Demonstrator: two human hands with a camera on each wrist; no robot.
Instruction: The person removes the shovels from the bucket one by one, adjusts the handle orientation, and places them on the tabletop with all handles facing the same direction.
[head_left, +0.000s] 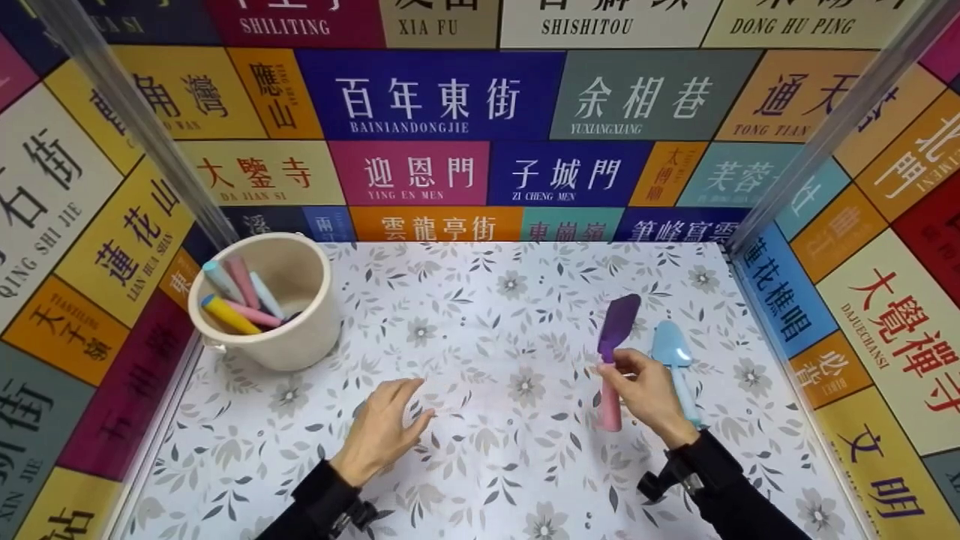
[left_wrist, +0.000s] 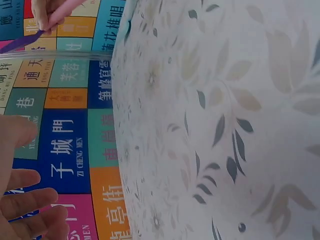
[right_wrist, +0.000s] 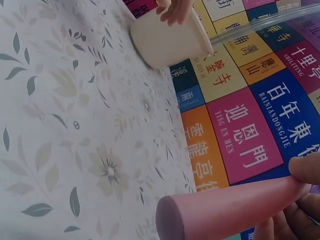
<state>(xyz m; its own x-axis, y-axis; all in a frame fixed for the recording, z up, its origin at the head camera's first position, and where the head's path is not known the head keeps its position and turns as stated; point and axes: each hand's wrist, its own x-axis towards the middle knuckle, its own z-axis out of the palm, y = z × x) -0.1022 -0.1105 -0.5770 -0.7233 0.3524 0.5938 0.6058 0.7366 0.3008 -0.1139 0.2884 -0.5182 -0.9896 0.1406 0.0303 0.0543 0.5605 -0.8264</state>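
Observation:
My right hand [head_left: 649,391] pinches a toy shovel with a purple blade [head_left: 619,322] and a pink handle [head_left: 611,409], near where the two parts join. The blade points toward the back wall, and in the right wrist view the round butt of the pink handle [right_wrist: 215,212] faces the camera. Just right of that hand lies a light blue trowel [head_left: 671,345], its handle partly hidden by the hand. My left hand [head_left: 382,431] is held over the table's left-centre, fingers loosely bent and apart, with nothing in it.
A cream bucket [head_left: 311,334] stands at the back left with several coloured handles [head_left: 240,296] sticking up inside, in blue, pink and yellow. Printed panels [head_left: 427,97] wall the flower-patterned table [head_left: 480,322] at the back and both sides, with clear posts [head_left: 817,127] at the corners.

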